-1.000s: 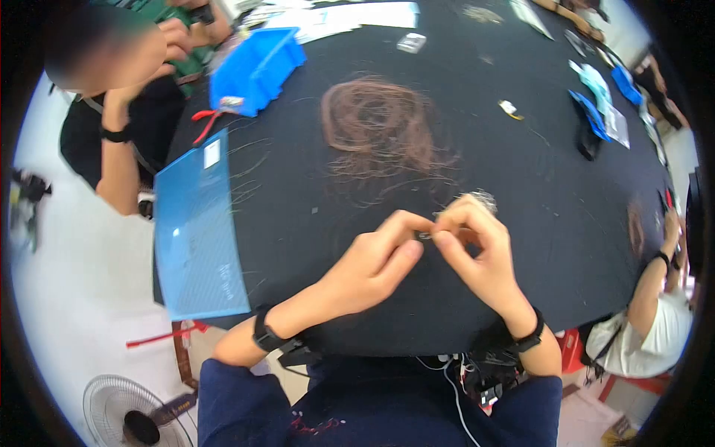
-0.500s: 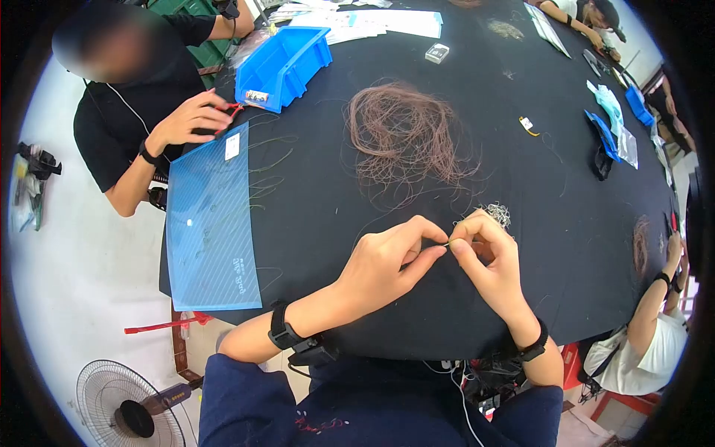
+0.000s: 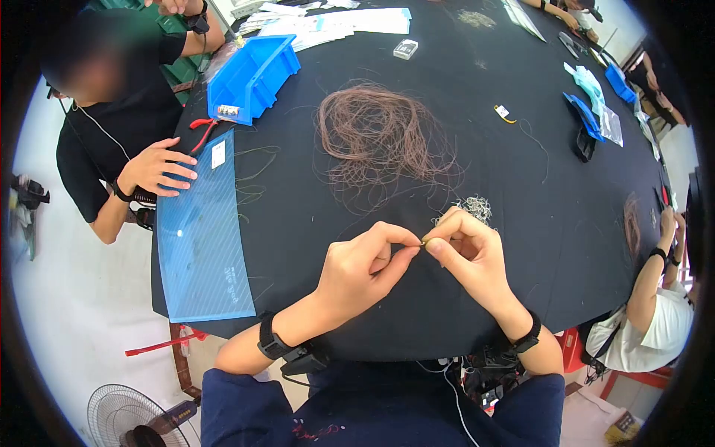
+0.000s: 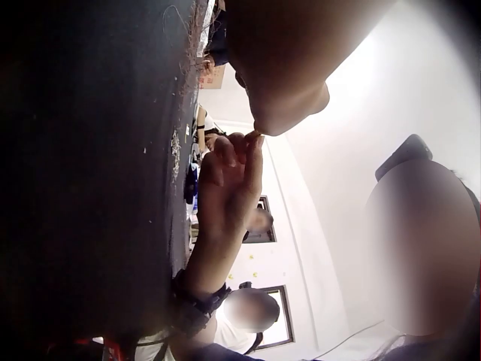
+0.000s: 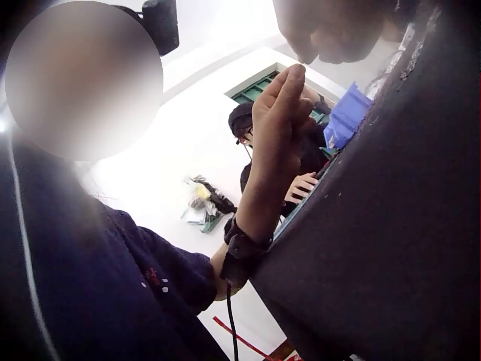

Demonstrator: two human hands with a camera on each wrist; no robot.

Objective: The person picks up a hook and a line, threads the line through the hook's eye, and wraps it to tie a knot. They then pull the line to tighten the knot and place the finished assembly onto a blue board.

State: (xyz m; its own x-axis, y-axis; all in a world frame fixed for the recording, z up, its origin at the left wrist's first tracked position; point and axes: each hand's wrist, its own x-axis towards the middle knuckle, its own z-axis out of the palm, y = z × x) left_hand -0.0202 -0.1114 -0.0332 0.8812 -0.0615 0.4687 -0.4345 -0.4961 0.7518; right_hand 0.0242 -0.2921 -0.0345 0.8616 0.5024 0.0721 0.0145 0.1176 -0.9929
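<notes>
Both hands meet over the black table (image 3: 357,320) in the head view. My left hand (image 3: 357,268) and my right hand (image 3: 473,257) pinch a tiny, thin, yellowish piece (image 3: 423,243) between thumb and index fingertips. Most of it is hidden by the fingers, and I cannot tell its kind. In the left wrist view, the right hand (image 4: 229,177) rises to meet the left fingertips. Just beyond the right hand lies a small heap of pale, shiny curled bits (image 3: 477,208). Farther out, a loose tangle of brown thread (image 3: 365,123) spreads across the cloth.
To the left lie a translucent blue sheet (image 3: 201,253) with thin strands along its edge, red-handled pliers (image 3: 201,128) and a blue bin (image 3: 274,86). Another person's hand (image 3: 158,170) rests by the sheet. A small white tag (image 3: 500,110) and a clear little box (image 3: 406,49) lie farther off.
The head view has shifted slightly. My fingertips stay together over the same spot. The other person's hand moved from near their face, past the pliers, down onto the blue sheet's edge.
</notes>
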